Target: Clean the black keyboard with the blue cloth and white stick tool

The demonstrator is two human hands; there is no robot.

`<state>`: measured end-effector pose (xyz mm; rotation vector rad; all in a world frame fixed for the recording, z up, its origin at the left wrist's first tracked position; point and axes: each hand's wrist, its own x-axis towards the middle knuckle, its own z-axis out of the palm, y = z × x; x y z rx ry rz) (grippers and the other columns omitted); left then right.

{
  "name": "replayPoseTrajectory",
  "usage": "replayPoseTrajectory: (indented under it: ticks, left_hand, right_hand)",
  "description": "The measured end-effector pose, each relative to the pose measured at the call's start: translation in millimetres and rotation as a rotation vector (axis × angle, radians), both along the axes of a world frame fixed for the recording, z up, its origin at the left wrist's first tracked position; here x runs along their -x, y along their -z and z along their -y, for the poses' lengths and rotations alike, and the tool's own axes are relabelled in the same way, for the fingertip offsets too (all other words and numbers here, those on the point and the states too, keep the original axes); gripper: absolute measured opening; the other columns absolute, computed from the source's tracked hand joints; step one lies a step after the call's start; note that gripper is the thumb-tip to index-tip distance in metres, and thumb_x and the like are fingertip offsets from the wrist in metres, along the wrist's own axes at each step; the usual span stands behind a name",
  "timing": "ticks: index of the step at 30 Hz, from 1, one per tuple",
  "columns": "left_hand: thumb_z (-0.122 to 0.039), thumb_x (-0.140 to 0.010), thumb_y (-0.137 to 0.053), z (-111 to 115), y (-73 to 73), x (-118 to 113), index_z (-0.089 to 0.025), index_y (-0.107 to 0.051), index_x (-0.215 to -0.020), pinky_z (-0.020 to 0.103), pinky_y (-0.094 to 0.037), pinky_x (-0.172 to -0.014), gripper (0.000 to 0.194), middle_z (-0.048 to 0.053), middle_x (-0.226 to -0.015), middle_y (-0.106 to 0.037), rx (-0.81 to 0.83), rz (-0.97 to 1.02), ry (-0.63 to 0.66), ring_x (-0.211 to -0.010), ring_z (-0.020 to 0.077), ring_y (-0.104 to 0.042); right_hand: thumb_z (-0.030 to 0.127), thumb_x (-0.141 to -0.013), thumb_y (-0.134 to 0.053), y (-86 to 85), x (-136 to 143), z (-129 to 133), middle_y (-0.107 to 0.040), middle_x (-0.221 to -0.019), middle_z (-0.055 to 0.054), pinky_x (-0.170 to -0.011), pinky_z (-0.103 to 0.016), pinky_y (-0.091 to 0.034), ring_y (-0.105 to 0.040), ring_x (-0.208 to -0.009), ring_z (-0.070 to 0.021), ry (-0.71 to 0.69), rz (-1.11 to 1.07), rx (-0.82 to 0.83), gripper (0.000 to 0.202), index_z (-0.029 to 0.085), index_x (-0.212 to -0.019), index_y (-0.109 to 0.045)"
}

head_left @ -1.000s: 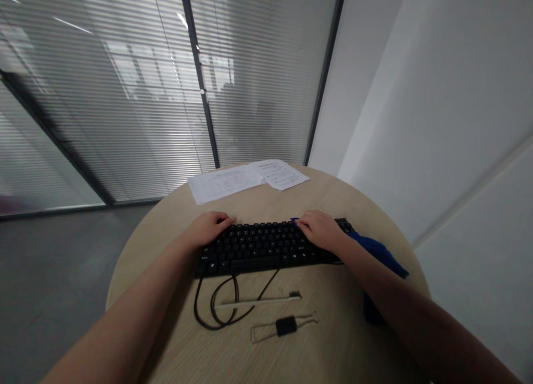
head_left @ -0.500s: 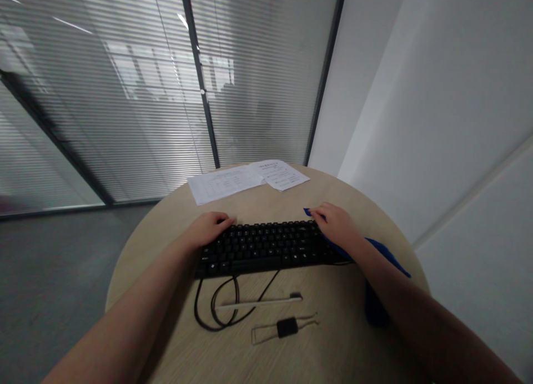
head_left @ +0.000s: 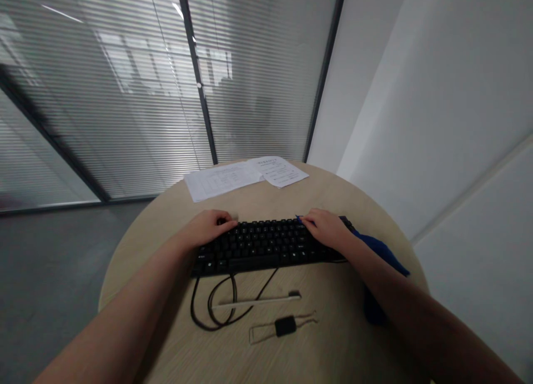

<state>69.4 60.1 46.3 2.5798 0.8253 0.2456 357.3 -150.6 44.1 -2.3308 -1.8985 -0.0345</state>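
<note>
A black keyboard [head_left: 258, 242] lies across the round table. My left hand [head_left: 210, 226] is closed on its upper left corner, thumb along the back row of keys. Over the right part of the keys is my right hand [head_left: 327, 227], its fingers pinched on a blue cloth [head_left: 378, 249]. A small blue tip of the cloth shows at the fingertips, while the rest trails under the wrist to the right. The keyboard's black cable [head_left: 194, 312] is looped in front of it.
Nearer to me lie a thin white brush [head_left: 258, 302] with a dark head and a wire keycap puller [head_left: 285, 326] with a black middle. Printed sheets [head_left: 229, 178] rest at the far edge of the table [head_left: 333, 339]. A white wall stands on the right, blinds behind glass ahead.
My right hand has moved left and slightly nearer along the keys with the cloth, uncovering the keyboard's far right corner. My left hand stays on the left end.
</note>
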Motion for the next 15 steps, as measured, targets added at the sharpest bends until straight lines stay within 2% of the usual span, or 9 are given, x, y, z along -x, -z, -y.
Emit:
replayPoseTrajectory:
  ticks: [8,11,15]
  left_hand:
    - [-0.05,-0.09,-0.049,6.3,-1.4,-5.9,-0.02,-0.075,-0.092,0.032,-0.045,-0.079,0.04,0.008,-0.095,-0.075,-0.132,-0.025,0.069,-0.089,0.0242,-0.066]
    - [-0.051,-0.09,-0.05,3.5,0.9,-5.0,-0.021,-0.076,-0.094,0.032,-0.046,-0.082,0.04,0.007,-0.096,-0.075,-0.11,0.003,0.073,-0.091,0.0242,-0.066]
    - [-0.057,-0.092,-0.041,-3.9,7.1,-1.4,-0.019,-0.072,-0.08,0.032,-0.046,-0.075,0.051,0.005,-0.081,-0.073,0.017,0.041,0.037,-0.079,0.0225,-0.066]
  right_hand:
    - [0.036,-0.103,-0.038,-1.1,2.9,3.4,-0.069,-0.104,-0.008,-0.086,-0.027,-0.043,-0.063,-0.099,-0.0176,0.027,0.019,0.028,0.04,0.018,-0.102,-0.074]
    - [0.036,-0.104,-0.037,1.0,2.4,2.0,-0.069,-0.103,-0.008,-0.084,-0.027,-0.043,-0.063,-0.098,-0.0176,0.039,0.02,0.012,0.041,0.017,-0.1,-0.073]
    - [0.037,-0.103,-0.04,1.1,0.6,4.5,-0.069,-0.102,-0.007,-0.084,-0.027,-0.043,-0.063,-0.097,-0.0173,0.009,0.013,0.019,0.039,0.019,-0.1,-0.074]
